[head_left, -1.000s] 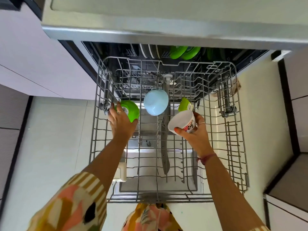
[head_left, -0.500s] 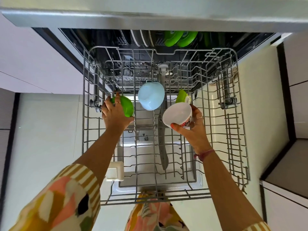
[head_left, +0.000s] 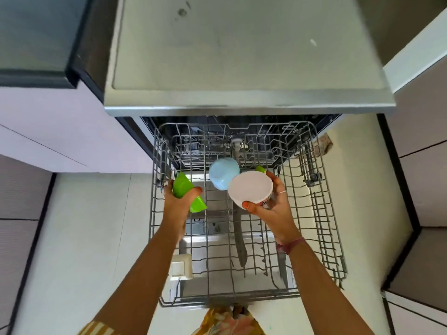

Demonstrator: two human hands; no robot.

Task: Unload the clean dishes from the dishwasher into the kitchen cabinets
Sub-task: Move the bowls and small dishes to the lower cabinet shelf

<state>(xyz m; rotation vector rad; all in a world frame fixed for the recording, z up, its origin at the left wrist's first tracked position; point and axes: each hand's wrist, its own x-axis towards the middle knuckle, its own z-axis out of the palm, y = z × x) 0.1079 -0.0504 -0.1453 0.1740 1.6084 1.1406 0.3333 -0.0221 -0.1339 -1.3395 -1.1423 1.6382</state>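
Over the pulled-out upper rack (head_left: 321,213), left hand (head_left: 177,204) curls around a green plastic bowl (head_left: 186,192), light and non-fragile; right hand (head_left: 273,209) pinches the white bowl (head_left: 250,189) by its rim at 5 o'clock, likely ceramic, breakable, slippery if wet.

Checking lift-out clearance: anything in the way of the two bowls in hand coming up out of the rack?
Nothing visible. The left hand grips the green bowl and the right hand holds the white bowl, both above the rack wires. The blue bowl sits just behind the white one; the counter overhangs only farther back.
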